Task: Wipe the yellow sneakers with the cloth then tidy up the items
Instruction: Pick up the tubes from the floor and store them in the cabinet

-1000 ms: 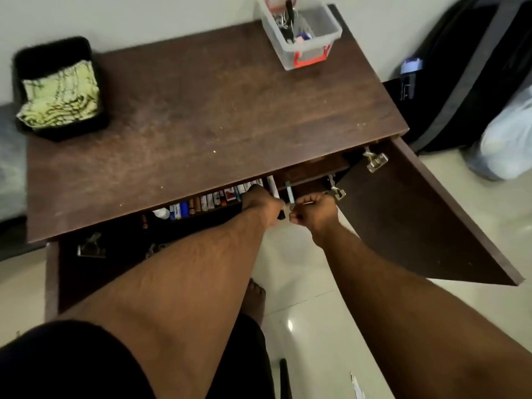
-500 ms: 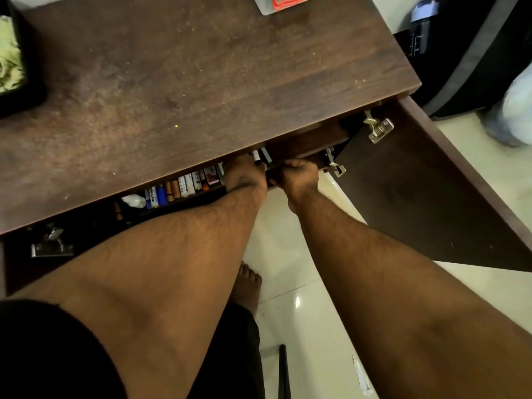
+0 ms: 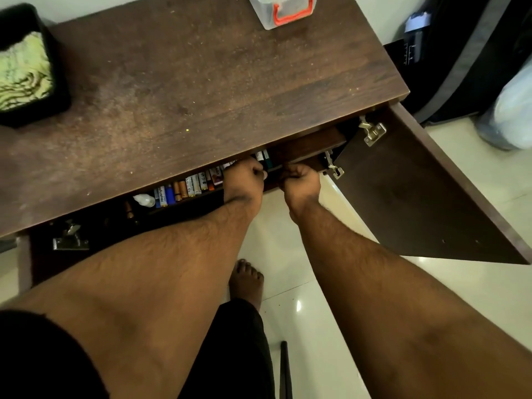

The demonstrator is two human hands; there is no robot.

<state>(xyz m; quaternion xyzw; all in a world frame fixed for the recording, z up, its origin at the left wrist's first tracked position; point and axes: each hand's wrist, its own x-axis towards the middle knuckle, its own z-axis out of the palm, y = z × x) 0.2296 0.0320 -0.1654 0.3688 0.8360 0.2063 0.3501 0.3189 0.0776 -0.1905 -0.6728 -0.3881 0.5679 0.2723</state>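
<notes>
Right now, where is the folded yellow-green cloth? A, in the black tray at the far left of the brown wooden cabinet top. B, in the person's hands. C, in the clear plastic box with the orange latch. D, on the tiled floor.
A: the folded yellow-green cloth lies inside the black tray at the left end of the brown wooden cabinet top.
</notes>
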